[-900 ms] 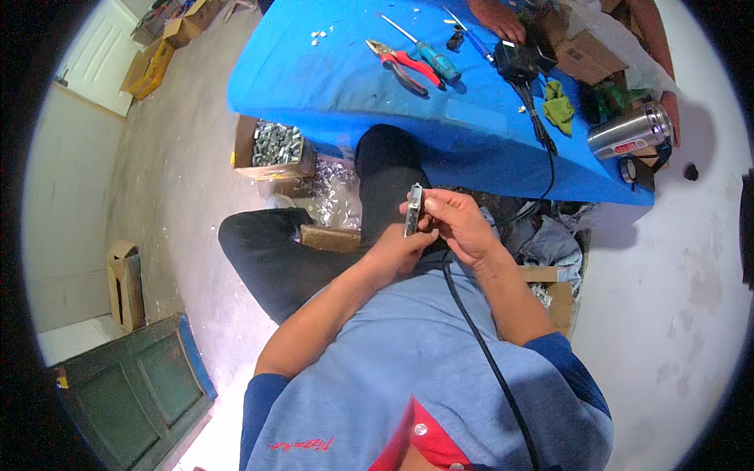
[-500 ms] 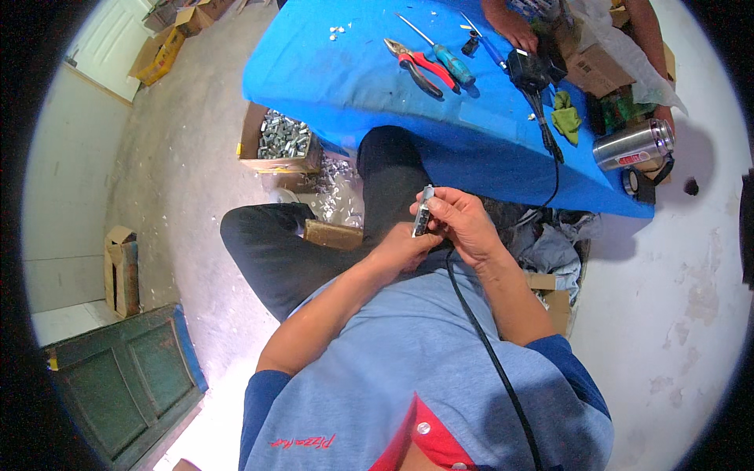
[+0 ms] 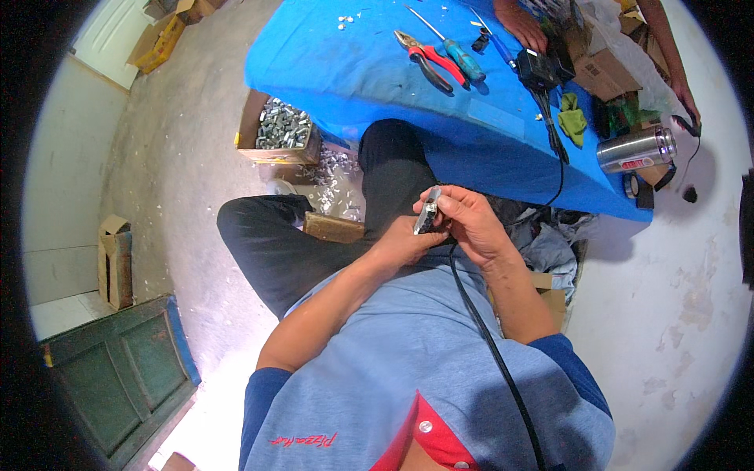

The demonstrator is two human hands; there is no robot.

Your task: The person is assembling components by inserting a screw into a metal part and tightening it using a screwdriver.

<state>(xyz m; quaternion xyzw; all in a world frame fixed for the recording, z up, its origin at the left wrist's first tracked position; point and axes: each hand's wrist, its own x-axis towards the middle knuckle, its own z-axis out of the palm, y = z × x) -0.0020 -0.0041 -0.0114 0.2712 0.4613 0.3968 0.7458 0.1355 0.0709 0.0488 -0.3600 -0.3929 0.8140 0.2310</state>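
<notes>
Above my lap, my left hand [image 3: 410, 239] is closed around the lower end of a small silver metal piece with black parts inside [image 3: 427, 213]. The thumb and fingers of my right hand [image 3: 470, 220] pinch its upper end. The piece stands tilted, its top leaning slightly right. My fingers cover part of it, and its exact kind does not show. A black cable [image 3: 488, 337] runs down over my shirt from near my right hand. Beyond my knee stands an open carton [image 3: 276, 155] of similar small metal pieces [image 3: 283, 125].
On the blue-covered table [image 3: 353, 78] lie pliers [image 3: 432, 63], a screwdriver [image 3: 455, 53], a black boxy device [image 3: 538, 71], a green cloth [image 3: 572, 120] and a steel flask [image 3: 636, 149]. Another person's hand [image 3: 521, 27] rests by the device; their other hand [image 3: 686, 108] holds something black.
The metal piece has tilted a little further right in my hands. The other person's far-right hand has come out from behind the flask, holding a black thing near the wall.
</notes>
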